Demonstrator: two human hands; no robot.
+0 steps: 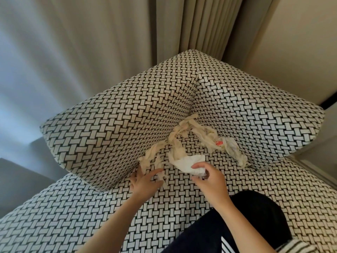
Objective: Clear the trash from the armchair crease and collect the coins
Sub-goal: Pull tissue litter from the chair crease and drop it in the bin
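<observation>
Trash [191,136], torn cream strips, is strewn along the crease between the armchair seat [164,212] and its back cushions [127,115]. A white crumpled tissue [189,163] is pinched by the right hand [209,181]; the strips are touched by the outstretched left hand [144,181].

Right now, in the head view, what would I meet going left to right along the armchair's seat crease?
left hand → white paper wad → orange scrap → crumpled tissue clump

Armchair [182,207] crease: torn tissue shreds [184,128], one orange scrap [218,142]. My right hand [209,179] pinched a white paper wad [189,163]; my left hand [145,181] touched the shreds.
</observation>
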